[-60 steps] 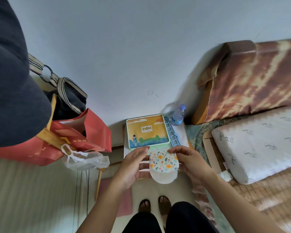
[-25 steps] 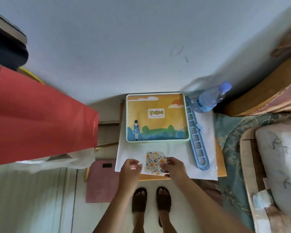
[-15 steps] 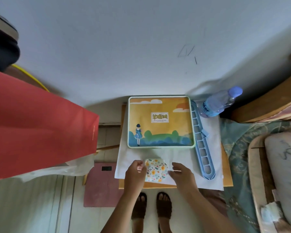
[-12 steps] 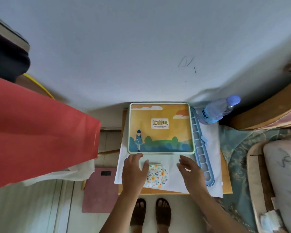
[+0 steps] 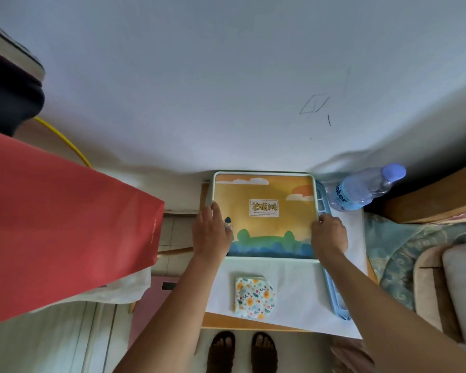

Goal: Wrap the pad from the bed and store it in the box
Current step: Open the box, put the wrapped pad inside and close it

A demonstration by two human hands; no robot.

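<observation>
A pale wall [image 5: 226, 76], marked with pencil scribbles [image 5: 314, 105] at one o'clock, is seen above; a wooden table [image 5: 242, 324] is set against it, lit softly.

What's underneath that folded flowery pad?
The pad lies on a white sheet spread over an orange-brown table, in front of the closed box. Whatever is folded inside the pad is hidden.
</observation>
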